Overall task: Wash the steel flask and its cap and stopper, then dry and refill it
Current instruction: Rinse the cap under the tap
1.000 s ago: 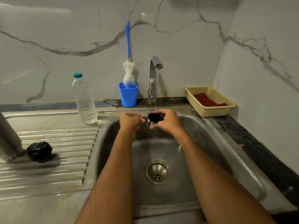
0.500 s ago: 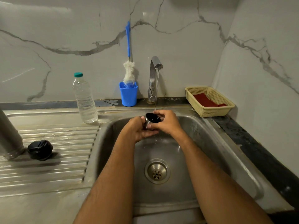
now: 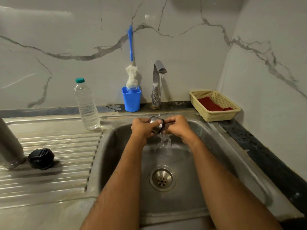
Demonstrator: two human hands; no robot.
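While water ran from the tap in a thin stream, both hands held the steel cap under it, over the back of the sink. The left hand curled its fingers round the cap's shiny domed end, and the right hand gripped the dark-rimmed end, so the cap lay on its side between them. Water struck the cap and splashed down just below the hands, toward the drain nearer the person.

Well to the left of the left hand, on the ribbed draining board, the black stopper sat just beside the steel flask, which leaned at the frame's edge. A clear water bottle with a green top stood beyond and left of the hands. Behind them a blue cup held a bottle brush. To the right and behind the right hand, a yellow basket contained a red cloth.
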